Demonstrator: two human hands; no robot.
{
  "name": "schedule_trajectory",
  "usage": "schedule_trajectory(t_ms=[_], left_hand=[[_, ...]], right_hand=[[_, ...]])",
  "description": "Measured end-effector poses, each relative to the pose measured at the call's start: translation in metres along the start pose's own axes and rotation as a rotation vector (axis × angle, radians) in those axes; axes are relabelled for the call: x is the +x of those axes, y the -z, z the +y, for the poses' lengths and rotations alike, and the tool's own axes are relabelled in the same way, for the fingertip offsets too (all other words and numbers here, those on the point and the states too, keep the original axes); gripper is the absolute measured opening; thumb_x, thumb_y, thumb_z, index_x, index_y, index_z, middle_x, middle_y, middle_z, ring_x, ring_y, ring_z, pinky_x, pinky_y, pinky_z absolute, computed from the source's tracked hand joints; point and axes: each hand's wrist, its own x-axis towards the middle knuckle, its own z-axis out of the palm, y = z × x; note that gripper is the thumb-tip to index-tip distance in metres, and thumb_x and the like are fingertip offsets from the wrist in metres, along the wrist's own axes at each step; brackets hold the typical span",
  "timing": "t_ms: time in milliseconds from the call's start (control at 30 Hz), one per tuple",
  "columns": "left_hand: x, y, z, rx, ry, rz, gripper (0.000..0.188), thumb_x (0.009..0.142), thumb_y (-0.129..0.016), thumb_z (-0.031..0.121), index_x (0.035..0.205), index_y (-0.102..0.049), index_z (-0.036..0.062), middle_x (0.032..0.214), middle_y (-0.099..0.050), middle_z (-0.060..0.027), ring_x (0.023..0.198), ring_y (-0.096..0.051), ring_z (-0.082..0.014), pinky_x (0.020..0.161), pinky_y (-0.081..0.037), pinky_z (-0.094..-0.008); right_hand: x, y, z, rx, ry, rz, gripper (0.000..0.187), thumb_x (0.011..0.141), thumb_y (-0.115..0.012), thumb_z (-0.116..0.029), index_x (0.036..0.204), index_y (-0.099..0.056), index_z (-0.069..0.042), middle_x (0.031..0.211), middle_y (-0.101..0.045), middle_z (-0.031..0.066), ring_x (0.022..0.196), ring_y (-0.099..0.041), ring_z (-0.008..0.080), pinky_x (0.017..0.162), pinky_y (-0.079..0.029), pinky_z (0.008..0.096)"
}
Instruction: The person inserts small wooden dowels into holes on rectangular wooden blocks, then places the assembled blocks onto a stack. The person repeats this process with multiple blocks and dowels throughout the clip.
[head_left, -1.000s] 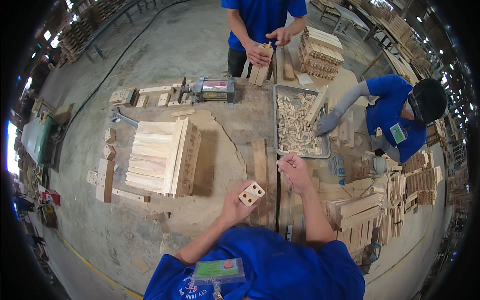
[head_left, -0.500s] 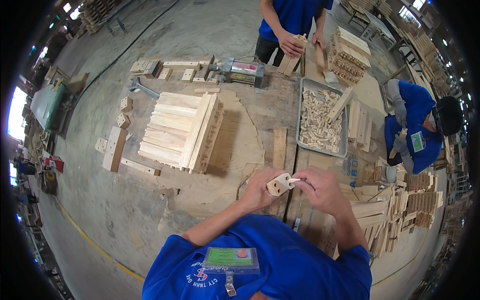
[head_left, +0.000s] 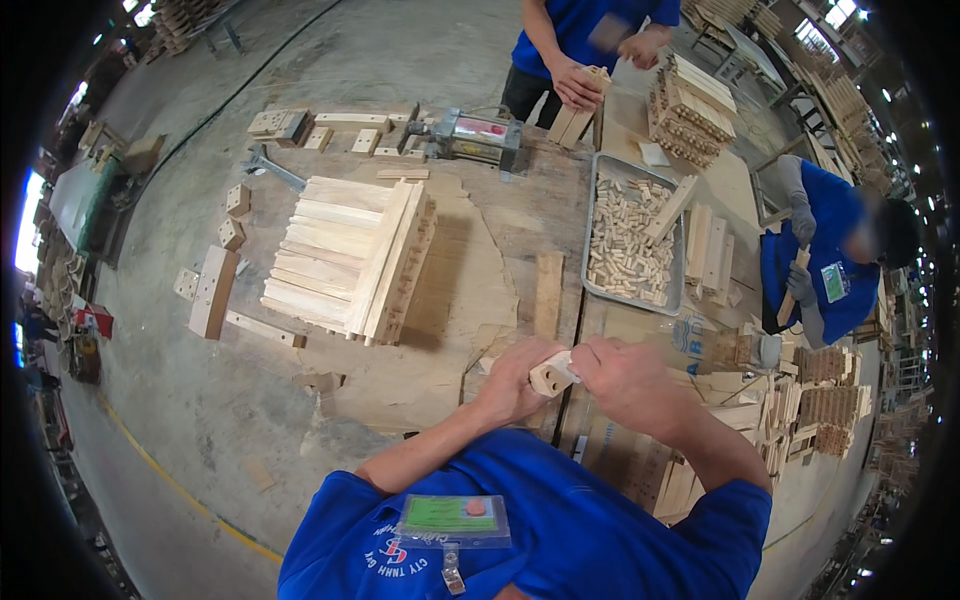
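My left hand [head_left: 515,382] is closed round some pale wooden pieces [head_left: 549,380], whose ends with round drilled holes point up between my hands. Against the far right corner of these ends press the bent fingers of my right hand [head_left: 622,385]. A whitish bit [head_left: 569,366] shows by its fingertips, but what they grip is hidden. Beyond my hands stands a grey metal tray [head_left: 590,240] holding many short wooden dowels [head_left: 630,245]. A stack of pale wooden slats [head_left: 335,250] with two slats laid crosswise on top lies to the left.
A clamp with a metal cylinder [head_left: 478,138] is at the table's far edge. Left of the slats are a wrench [head_left: 275,168] and drilled blocks [head_left: 211,292]. Across the table one person [head_left: 590,50] handles wood; another person [head_left: 825,245] works at the right. Wood piles [head_left: 830,400] fill the right side.
My right hand has moved in against the wooden ends, covering the thin pale piece it pinched there. The person across the table has lifted one hand off the table.
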Motion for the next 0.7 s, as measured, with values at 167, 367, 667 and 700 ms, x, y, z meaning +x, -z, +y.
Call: schedule_trajectory(t_ms=[167,367,667,700], left_hand=[[-0.001,-0.005,-0.001,0.014,-0.013,0.017,0.041,0.081,-0.084,0.012,0.12,-0.071,0.0058,0.106,-0.073,-0.0168,0.097,-0.069,-0.0403,0.086,-0.055,-0.0455],[0.003,-0.005,-0.003,0.043,-0.014,0.005,0.039,0.082,-0.085,0.013,0.118,-0.072,0.0051,0.106,-0.073,-0.0164,0.097,-0.069,-0.0399,0.085,-0.055,-0.0449],[0.005,0.006,-0.006,-0.065,0.1,0.067,0.046,0.082,-0.087,0.01,0.125,-0.071,0.0043,0.108,-0.074,-0.0149,0.1,-0.072,-0.0339,0.089,-0.057,-0.0402],[0.006,0.006,-0.005,-0.08,0.092,0.076,0.046,0.082,-0.087,0.01,0.125,-0.071,0.0042,0.108,-0.073,-0.0151,0.1,-0.072,-0.0339,0.088,-0.057,-0.0402]], right_hand=[[-0.003,-0.003,-0.003,0.046,-0.066,0.013,0.015,0.103,-0.065,-0.02,0.099,-0.06,-0.006,0.087,-0.062,0.0113,0.077,-0.069,0.0339,0.062,-0.055,0.0466],[-0.004,-0.013,0.0,0.202,-0.143,0.124,0.019,0.103,-0.068,-0.023,0.105,-0.061,-0.005,0.09,-0.066,0.0137,0.073,-0.067,0.0353,0.063,-0.055,0.0453],[-0.033,-0.078,0.059,2.009,-0.872,0.473,0.021,0.109,-0.057,-0.011,0.129,-0.061,-0.009,0.109,-0.069,0.0068,0.093,-0.069,0.0213,0.082,-0.058,0.038],[-0.036,-0.087,0.058,2.061,-0.897,0.454,0.022,0.109,-0.058,-0.01,0.131,-0.06,-0.009,0.112,-0.07,0.0092,0.095,-0.07,0.0223,0.083,-0.058,0.0384]])
